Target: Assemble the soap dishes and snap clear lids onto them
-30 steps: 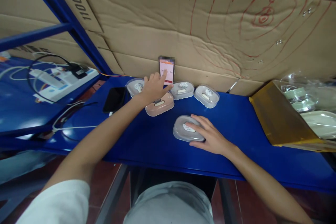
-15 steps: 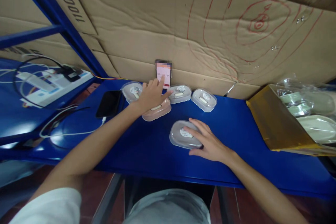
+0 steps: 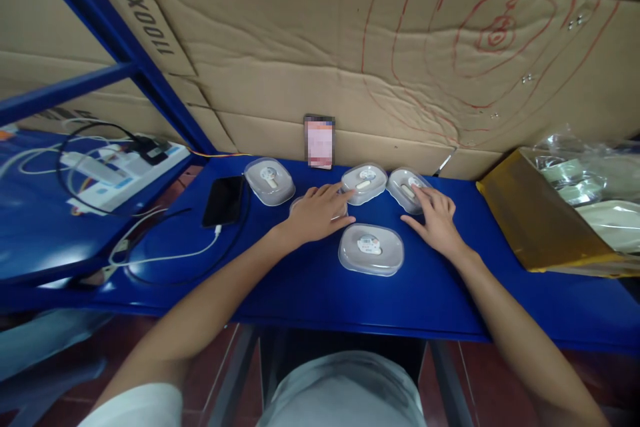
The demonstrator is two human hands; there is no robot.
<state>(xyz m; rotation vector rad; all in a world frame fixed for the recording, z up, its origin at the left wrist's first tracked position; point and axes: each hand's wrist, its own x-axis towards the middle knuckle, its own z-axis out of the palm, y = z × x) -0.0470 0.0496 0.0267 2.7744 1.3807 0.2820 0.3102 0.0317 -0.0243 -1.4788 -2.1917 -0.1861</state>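
Note:
My left hand [image 3: 320,213] lies with fingers stretched out over a clear plastic case [image 3: 299,205], hiding most of it. Its fingertips come near the rim of another case [image 3: 364,184] behind. At the right, my right hand [image 3: 439,221] has its fingers apart, with fingertips at the edge of a rounded clear case [image 3: 407,191]. In front of both hands a clear oval case [image 3: 371,250] with a white round label sits untouched on the blue table. To the left stands a similar labelled case [image 3: 270,181] with a small cream piece on it.
A phone [image 3: 320,141] with a lit, blurred screen leans against the cardboard wall [image 3: 270,80]. Another dark phone [image 3: 223,201] lies on the left with a white cable. A power strip [image 3: 125,177] is beyond it. At right, a cardboard box [image 3: 520,213] holds plastic-wrapped items.
My left hand has drawn back from the standing phone's screen down onto a case. My right hand has left the front case and moved up and right to the rightmost one.

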